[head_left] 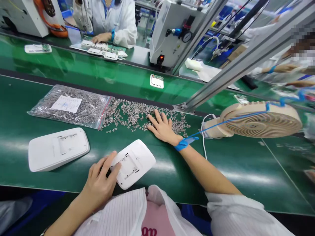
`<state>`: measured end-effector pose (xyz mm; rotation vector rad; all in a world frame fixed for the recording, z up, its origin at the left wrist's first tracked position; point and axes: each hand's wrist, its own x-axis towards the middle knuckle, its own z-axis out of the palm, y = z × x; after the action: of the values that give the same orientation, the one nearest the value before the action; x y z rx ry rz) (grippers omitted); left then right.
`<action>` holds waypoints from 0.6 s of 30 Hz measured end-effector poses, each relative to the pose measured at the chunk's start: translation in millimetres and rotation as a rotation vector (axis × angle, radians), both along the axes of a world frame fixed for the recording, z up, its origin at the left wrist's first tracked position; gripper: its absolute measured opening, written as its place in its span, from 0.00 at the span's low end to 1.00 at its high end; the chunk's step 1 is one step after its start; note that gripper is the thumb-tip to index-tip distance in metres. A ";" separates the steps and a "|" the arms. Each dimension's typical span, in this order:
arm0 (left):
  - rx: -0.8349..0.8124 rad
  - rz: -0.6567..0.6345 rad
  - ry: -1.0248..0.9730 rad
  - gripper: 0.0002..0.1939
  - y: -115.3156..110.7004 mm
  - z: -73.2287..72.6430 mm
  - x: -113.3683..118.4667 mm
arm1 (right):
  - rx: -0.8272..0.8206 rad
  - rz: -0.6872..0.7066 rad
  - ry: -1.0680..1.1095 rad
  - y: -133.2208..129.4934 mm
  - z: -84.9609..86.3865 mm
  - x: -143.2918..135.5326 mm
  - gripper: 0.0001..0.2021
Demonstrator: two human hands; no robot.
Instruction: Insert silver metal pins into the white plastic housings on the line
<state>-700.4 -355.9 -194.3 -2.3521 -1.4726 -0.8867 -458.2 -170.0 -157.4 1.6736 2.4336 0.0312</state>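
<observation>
My left hand [101, 179] grips the left edge of a white plastic housing [145, 157], thumb and fingers near its recessed compartment. The housing lies tilted at the near edge of the green table, with dark slots and small metal bits around the recess. My right hand [162, 129], fingers spread, rests on a scatter of small metal clips [128, 113]; whether a fingertip touches one clip in particular I cannot make out. A blue wrist strap [183, 144] circles my right wrist. Left of the scatter lies a clear zip bag [92, 106] full of similar parts, with a white paper label.
Similar white housings [44, 149] sit stacked at left. A beige fan [261, 121] and its white cable stand right of my right arm, near a metal post [209, 83]. A green conveyor [118, 73] carries a white board unit [157, 81]; a co-worker's hand [102, 37] is beyond it.
</observation>
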 end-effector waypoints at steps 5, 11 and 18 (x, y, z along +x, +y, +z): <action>0.079 -0.107 -0.086 0.10 8.3 2.7 13.6 | 0.025 0.198 0.033 -1.8 7.7 -21.8 0.28; 0.130 -0.080 -0.104 0.10 5.7 5.0 21.3 | 0.066 0.709 0.097 2.4 10.0 -88.5 0.25; 0.284 0.082 -0.122 0.13 7.8 10.0 25.0 | 0.161 1.126 0.168 -10.7 -13.8 -126.3 0.23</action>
<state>-675.4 -348.1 -184.2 -2.0518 -1.3714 -1.1509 -584.5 -180.8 -171.2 0.1425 3.1993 0.2450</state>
